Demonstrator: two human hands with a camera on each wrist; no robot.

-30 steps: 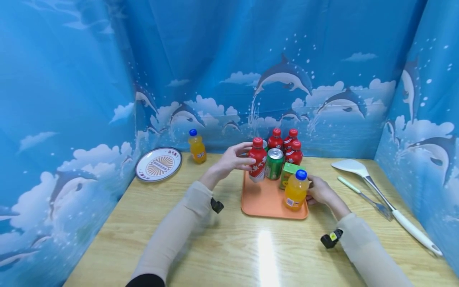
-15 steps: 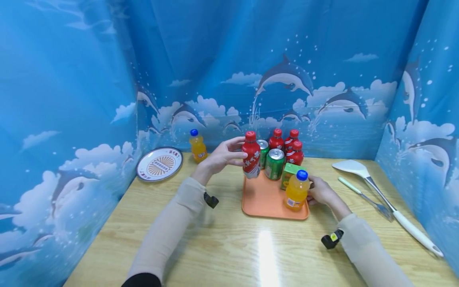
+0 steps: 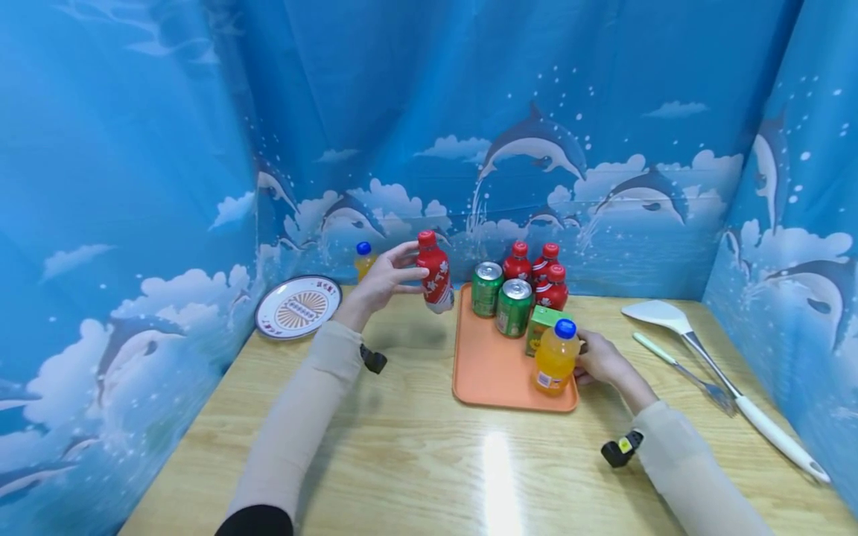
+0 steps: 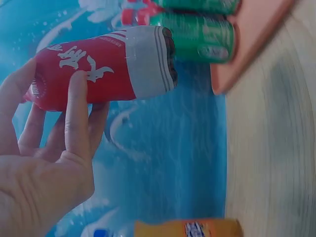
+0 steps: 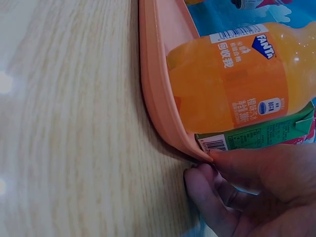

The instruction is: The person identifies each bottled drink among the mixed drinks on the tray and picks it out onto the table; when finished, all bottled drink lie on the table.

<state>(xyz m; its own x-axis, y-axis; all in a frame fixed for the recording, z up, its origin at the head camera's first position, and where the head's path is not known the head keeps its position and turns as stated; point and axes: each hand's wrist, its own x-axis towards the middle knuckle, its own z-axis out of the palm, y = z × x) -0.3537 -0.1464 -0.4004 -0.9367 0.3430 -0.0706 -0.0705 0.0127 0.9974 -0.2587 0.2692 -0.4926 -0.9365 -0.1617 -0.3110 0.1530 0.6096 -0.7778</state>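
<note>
A red plastic bottle (image 3: 436, 274) with a white-and-silver lower part is held up left of the orange tray (image 3: 479, 383). My left hand (image 3: 383, 283) grips it between thumb and fingers, and its base hangs above the table in the left wrist view. My right hand (image 3: 599, 359) pinches the tray's right rim, thumb on top and fingers curled below, seen closely in the right wrist view. Beside that thumb stand an orange Fanta bottle (image 5: 227, 79) with a blue cap and a green drink carton (image 3: 540, 324). Two green cans (image 3: 515, 307) and several red bottles (image 3: 551, 289) stand farther back on the tray.
Another orange soda bottle (image 3: 364, 260) stands at the back left, partly behind my left hand. A patterned plate (image 3: 299, 307) leans nearby against the curtain. On the right lie a white-handled spatula (image 3: 720, 372) and a fork (image 3: 680, 366). A dolphin-print curtain (image 3: 429, 112) borders the table.
My left hand has carried the red bottle leftward and up, away from the tray, uncovering the back left can. It now partly covers the far orange bottle. My right hand stays at the tray rim.
</note>
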